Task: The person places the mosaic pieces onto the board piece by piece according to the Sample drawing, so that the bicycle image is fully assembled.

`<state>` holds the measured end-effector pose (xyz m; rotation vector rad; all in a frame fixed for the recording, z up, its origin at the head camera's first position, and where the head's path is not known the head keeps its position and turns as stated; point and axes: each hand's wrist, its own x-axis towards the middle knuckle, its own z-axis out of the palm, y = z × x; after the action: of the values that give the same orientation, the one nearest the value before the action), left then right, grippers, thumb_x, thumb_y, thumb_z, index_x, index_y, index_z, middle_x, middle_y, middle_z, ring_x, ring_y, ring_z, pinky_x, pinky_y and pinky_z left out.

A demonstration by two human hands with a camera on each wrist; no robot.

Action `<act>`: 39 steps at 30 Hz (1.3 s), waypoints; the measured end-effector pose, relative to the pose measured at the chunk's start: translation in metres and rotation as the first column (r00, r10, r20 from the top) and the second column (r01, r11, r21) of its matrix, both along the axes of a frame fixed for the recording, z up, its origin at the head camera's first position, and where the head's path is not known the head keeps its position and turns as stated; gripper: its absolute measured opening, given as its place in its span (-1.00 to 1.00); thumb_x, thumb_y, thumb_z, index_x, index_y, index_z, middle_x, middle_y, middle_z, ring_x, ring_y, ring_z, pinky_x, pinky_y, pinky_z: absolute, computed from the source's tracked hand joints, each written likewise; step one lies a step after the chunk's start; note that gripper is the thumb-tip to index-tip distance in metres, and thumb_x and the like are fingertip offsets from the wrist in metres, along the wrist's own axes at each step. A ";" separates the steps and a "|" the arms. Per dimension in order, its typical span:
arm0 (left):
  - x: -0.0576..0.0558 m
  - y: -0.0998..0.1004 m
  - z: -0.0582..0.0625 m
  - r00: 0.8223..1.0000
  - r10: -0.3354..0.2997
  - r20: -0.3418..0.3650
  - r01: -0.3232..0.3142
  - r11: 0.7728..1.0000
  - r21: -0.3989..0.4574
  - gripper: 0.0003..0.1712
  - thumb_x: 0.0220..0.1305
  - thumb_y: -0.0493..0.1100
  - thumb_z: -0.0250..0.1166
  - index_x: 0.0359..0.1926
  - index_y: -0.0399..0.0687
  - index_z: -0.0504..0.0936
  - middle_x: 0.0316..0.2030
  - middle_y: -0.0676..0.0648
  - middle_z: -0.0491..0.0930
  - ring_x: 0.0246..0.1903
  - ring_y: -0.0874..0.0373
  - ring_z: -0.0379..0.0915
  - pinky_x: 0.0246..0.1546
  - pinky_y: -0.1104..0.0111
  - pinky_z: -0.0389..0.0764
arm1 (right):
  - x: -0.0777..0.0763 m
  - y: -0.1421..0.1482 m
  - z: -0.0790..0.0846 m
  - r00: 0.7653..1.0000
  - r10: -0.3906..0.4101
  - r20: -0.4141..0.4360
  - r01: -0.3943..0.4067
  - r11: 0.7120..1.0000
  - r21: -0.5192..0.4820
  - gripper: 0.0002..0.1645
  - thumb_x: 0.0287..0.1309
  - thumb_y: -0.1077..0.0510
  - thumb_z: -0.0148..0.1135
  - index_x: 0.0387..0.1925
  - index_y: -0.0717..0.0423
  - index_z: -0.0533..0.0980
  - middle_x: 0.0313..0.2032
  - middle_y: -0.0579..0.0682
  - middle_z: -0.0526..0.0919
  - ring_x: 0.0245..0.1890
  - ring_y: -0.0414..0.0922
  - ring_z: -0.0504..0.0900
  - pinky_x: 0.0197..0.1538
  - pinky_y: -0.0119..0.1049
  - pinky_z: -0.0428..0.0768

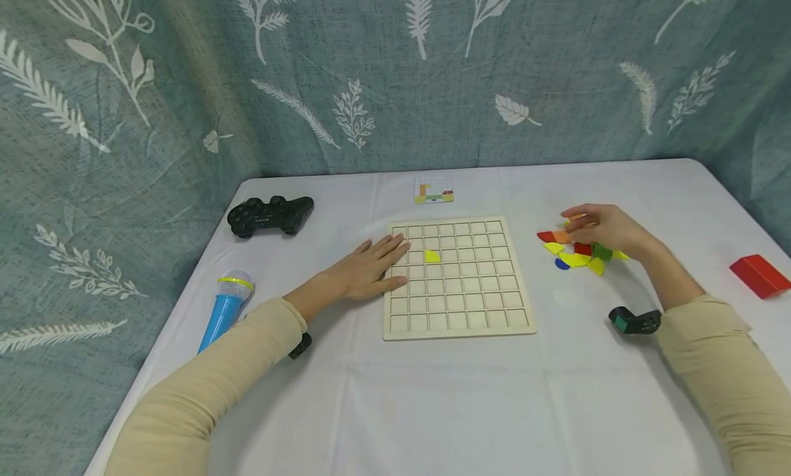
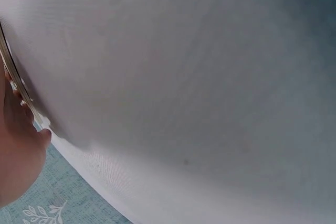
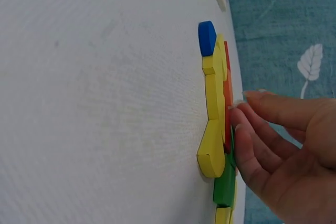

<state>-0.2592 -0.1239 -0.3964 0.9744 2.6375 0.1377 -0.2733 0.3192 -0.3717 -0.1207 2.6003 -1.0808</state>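
My left hand (image 1: 375, 266) lies with fingers spread over the left edge of a pale wooden grid board (image 1: 460, 323). In the left wrist view, part of that hand (image 2: 26, 150) shows beside the board's edge. A yellow piece with one curved side (image 1: 432, 256) sits in the board's upper left area. On the right, my right hand (image 1: 608, 229) is at a pile of coloured wooden pieces, its fingers loosely bent. Beneath and around it are a yellow piece (image 3: 212, 150), a blue piece (image 3: 207, 38), a green piece (image 3: 224, 184), and red and orange ones.
A small pattern card (image 1: 434, 190) lies behind the board. To the left are a black game controller (image 1: 270, 215) and a blue toy microphone (image 1: 225, 308). A red block (image 1: 760, 276) stands at the far right. A patterned teal curtain (image 1: 457, 77) hangs behind the table.
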 end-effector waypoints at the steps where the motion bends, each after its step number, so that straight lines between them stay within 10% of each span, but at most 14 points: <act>1: 0.000 0.000 0.000 1.000 0.000 -0.002 0.000 1.000 -0.001 -0.13 0.41 0.36 -0.24 0.52 0.08 -0.27 0.48 -0.01 -0.38 0.44 0.11 -0.48 0.37 0.09 -0.33 | -0.001 -0.001 -0.001 1.000 0.009 -0.011 -0.009 1.000 0.011 -0.41 0.31 0.20 0.15 0.31 0.29 0.27 0.13 0.37 0.39 0.05 0.20 0.42 0.06 -0.05 0.48; 22: 0.002 0.001 0.002 1.000 -0.003 0.016 0.002 1.000 0.015 -0.14 0.43 0.34 -0.22 0.52 0.05 -0.27 0.48 -0.02 -0.37 0.44 0.09 -0.47 0.37 0.07 -0.30 | -0.001 -0.013 -0.002 0.995 0.077 -0.064 -0.072 0.994 0.080 -0.46 0.17 0.41 0.23 0.19 0.38 0.36 -0.12 0.29 0.43 -0.21 0.11 0.41 -0.26 -0.32 0.54; 39: -0.001 0.002 0.003 0.999 0.004 0.042 -0.003 1.000 -0.013 -0.14 0.43 0.35 -0.25 0.52 0.07 -0.31 0.48 -0.01 -0.42 0.43 0.10 -0.52 0.37 0.06 -0.30 | -0.005 -0.019 0.000 0.987 0.043 -0.155 -0.035 0.998 0.060 -0.59 0.34 0.12 0.14 0.11 0.30 0.47 -0.10 0.29 0.54 -0.22 0.09 0.51 -0.31 -0.31 0.57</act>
<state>-0.2599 -0.1216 -0.3930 0.9520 2.5989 0.1402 -0.2780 0.2999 -0.3718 -0.2516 2.7521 -1.0207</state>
